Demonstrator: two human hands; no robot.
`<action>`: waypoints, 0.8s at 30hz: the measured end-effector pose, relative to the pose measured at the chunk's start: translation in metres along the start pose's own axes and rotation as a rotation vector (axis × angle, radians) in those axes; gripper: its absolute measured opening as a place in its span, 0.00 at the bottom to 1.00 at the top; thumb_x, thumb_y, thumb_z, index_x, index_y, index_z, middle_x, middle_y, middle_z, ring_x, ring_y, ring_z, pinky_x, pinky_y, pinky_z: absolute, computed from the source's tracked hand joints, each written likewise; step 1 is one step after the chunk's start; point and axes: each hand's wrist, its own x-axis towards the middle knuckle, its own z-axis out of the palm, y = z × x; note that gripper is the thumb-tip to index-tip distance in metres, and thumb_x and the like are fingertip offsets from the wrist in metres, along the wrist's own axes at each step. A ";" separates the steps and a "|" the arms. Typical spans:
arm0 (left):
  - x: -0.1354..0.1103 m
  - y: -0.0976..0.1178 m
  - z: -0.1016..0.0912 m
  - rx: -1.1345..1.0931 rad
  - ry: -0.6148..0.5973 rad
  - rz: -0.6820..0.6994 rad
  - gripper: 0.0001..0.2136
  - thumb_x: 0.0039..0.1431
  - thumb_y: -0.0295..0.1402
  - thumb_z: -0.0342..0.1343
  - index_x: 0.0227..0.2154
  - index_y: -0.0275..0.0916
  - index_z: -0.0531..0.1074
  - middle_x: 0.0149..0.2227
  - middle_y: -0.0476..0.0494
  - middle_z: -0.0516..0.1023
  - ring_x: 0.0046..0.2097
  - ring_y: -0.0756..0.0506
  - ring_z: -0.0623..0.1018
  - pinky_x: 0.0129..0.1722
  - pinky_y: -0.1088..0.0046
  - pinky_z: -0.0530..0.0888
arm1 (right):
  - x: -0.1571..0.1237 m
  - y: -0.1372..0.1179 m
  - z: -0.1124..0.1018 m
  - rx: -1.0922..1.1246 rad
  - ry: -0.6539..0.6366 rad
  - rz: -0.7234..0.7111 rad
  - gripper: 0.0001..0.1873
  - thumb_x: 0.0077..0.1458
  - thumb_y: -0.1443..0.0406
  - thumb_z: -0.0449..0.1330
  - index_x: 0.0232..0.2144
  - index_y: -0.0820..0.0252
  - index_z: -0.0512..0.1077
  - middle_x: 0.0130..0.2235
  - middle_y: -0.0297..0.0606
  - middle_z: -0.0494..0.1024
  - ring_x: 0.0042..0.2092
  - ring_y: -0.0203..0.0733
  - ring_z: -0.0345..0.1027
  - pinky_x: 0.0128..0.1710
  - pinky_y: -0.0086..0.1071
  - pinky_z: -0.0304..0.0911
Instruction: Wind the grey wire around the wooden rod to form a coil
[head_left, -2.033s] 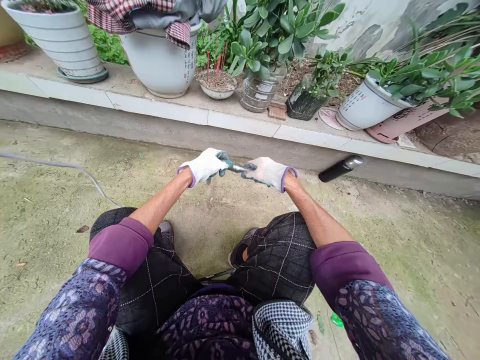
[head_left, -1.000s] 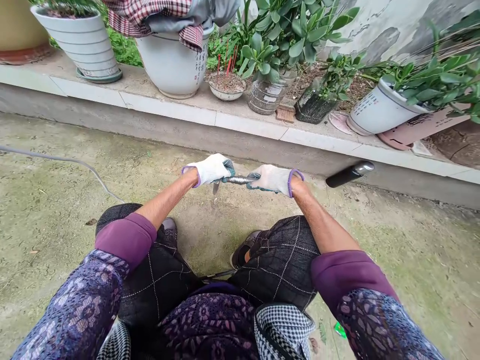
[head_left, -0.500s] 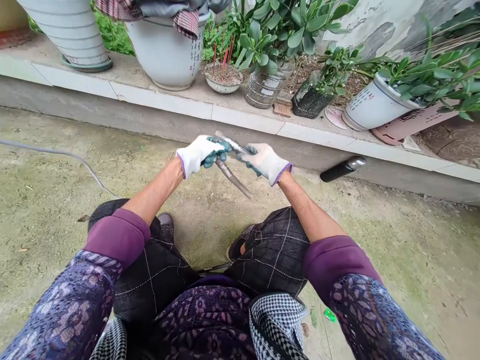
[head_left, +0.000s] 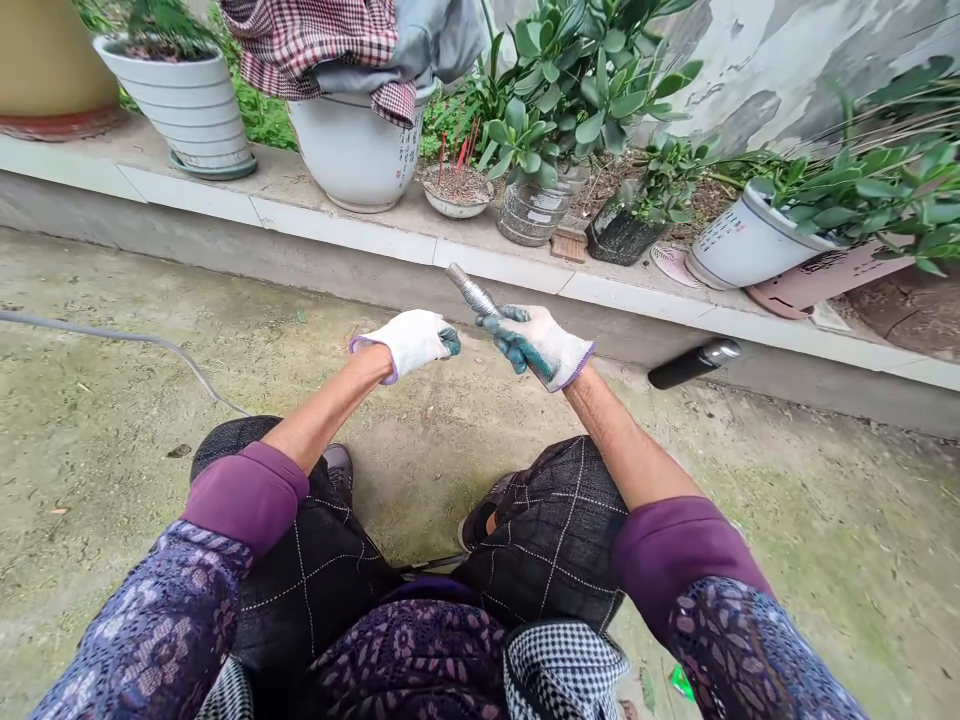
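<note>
My right hand (head_left: 534, 342), in a white glove with a green coating, is wrapped round a silvery, rough-surfaced rod (head_left: 471, 290). One end of the rod sticks out up and to the left; the rest is hidden by the palm, so its kind is unclear. To its left, my left hand (head_left: 420, 342), gloved the same way, is apart from the rod. Its back faces me and its fingers are curled under; anything inside them is hidden. Both hands are above the concrete ground, in front of my knees.
A low tiled ledge (head_left: 345, 235) runs across, bearing a white ribbed pot (head_left: 202, 110), a large white pot (head_left: 352, 150) with draped cloth, and several plants. A black bottle (head_left: 686, 368) is near the ledge's foot. A grey hose (head_left: 112, 330) lies on the left ground.
My left hand has drawn away from the rod. The brownish strip that stuck out below the left hand no longer shows there. The view has tilted slightly up.
</note>
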 end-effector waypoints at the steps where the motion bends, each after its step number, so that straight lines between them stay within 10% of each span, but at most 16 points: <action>1: -0.001 0.001 -0.001 0.001 0.004 0.002 0.04 0.42 0.29 0.60 0.17 0.39 0.73 0.16 0.53 0.67 0.25 0.51 0.66 0.23 0.76 0.57 | -0.001 -0.001 -0.001 0.029 0.002 -0.004 0.17 0.48 0.57 0.69 0.34 0.63 0.72 0.18 0.24 0.64 0.15 0.27 0.51 0.10 0.24 0.50; 15: -0.018 0.015 -0.007 -0.888 0.009 -0.046 0.13 0.60 0.32 0.56 0.46 0.33 0.76 0.22 0.50 0.72 0.24 0.52 0.72 0.27 0.76 0.72 | 0.000 -0.003 -0.014 0.173 0.078 0.027 0.18 0.51 0.58 0.68 0.40 0.64 0.74 0.19 0.23 0.63 0.16 0.27 0.49 0.10 0.24 0.48; 24: -0.017 -0.003 0.017 -0.729 -0.120 -0.077 0.11 0.57 0.32 0.55 0.40 0.36 0.78 0.18 0.53 0.66 0.15 0.55 0.56 0.14 0.78 0.52 | -0.010 -0.002 -0.008 0.143 -0.079 -0.035 0.21 0.47 0.55 0.69 0.38 0.64 0.74 0.20 0.23 0.64 0.16 0.26 0.49 0.10 0.23 0.49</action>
